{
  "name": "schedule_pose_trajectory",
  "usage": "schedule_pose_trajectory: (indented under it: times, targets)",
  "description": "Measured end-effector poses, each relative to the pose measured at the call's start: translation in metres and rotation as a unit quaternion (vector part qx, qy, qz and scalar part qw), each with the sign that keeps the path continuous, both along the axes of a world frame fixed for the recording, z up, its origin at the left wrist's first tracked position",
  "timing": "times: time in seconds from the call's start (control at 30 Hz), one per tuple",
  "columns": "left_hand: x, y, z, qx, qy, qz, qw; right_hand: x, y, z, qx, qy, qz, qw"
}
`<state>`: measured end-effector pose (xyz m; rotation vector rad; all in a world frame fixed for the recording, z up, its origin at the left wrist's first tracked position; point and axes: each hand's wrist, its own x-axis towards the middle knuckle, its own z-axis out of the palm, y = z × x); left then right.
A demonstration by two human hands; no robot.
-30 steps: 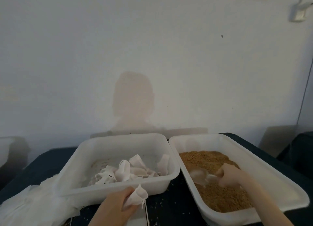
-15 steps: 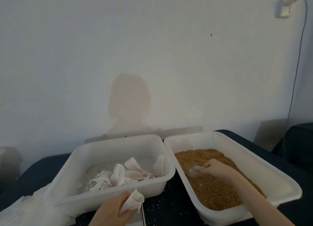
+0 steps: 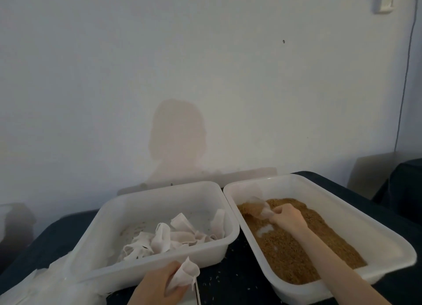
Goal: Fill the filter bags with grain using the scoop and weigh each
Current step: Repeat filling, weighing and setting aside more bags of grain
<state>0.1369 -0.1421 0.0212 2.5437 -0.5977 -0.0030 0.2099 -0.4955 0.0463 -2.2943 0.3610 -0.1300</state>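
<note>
My right hand (image 3: 288, 218) grips a clear scoop (image 3: 258, 207) at the far left of the brown grain (image 3: 296, 247) in the right white tub (image 3: 356, 218). The scoop is blurred and holds some grain. My left hand (image 3: 159, 284) pinches one white filter bag (image 3: 186, 273) in front of the left white tub (image 3: 223, 238). Several empty filter bags (image 3: 164, 238) lie heaped in that left tub. A thin white edge, perhaps the scale (image 3: 197, 292), shows just right of my left hand; most of it is hidden.
Both tubs stand side by side on a dark table (image 3: 230, 279) against a pale wall. Loose grains lie scattered on the table between them. A crumpled white plastic sheet (image 3: 43, 284) covers the front left corner. A dark seat (image 3: 402, 183) stands at the right.
My right hand has pushed the scoop through the grain toward the tub's far left corner and lifted it with grain inside. My left hand keeps hold of the filter bag.
</note>
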Motion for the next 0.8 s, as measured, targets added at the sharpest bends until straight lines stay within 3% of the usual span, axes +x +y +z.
schedule_pose_trajectory:
  times: [0.1, 0.27, 0.63, 0.8]
  targets:
    - [-0.005, -0.005, 0.003, 0.016, 0.000, 0.009, 1.000, -0.005, -0.005, 0.002, -0.030, -0.040, -0.040, 0.998]
    - [-0.003, -0.006, -0.007, 0.003, -0.015, 0.013, 1.000, -0.006, -0.005, 0.003, 0.014, -0.076, -0.062, 0.995]
    - [-0.014, -0.005, -0.003, -0.028, -0.037, 0.045, 0.998, -0.005, -0.010, 0.000, 0.002, -0.063, -0.053, 0.997]
    - [-0.017, -0.003, -0.003, -0.042, -0.047, 0.060, 0.996, -0.005, -0.008, -0.003, -0.014, -0.109, -0.042, 0.993]
